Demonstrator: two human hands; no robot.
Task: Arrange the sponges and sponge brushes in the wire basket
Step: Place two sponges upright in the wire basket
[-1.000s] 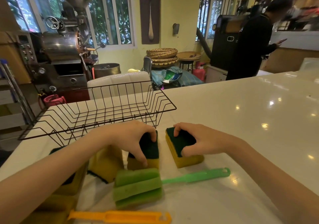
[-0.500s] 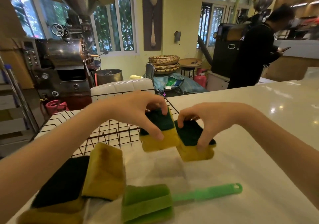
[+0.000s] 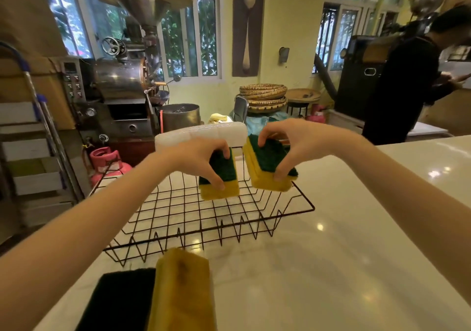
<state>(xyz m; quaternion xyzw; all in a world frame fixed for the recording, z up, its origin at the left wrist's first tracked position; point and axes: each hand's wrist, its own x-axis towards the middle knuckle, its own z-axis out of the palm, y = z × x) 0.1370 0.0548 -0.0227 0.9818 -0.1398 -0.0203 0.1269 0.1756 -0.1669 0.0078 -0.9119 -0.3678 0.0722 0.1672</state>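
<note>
My left hand [image 3: 201, 157] grips a yellow sponge with a dark green scouring side, the left sponge [image 3: 221, 177], in the air over the black wire basket [image 3: 193, 236]. Beside it my right hand [image 3: 293, 139] holds a second such sponge, the right sponge [image 3: 267, 167], tilted over the basket's right end. The basket stands on the white counter [image 3: 344, 228] and nothing lies in it. Two more sponges rest near the front edge: one standing on its side with its yellow face up [image 3: 182, 287], one lying with its dark face up [image 3: 119, 300].
Behind the counter stand a metal roasting machine [image 3: 119, 80], a pink gas cylinder [image 3: 107, 162] and a white chair back [image 3: 201, 134]. A person in black [image 3: 402, 83] stands at the far right. The counter's left edge drops off beside the basket.
Both hands lifted their sponges off the counter and carried them forward, up over the basket. The view tilted up, so the green and orange sponge brushes have left the frame.
</note>
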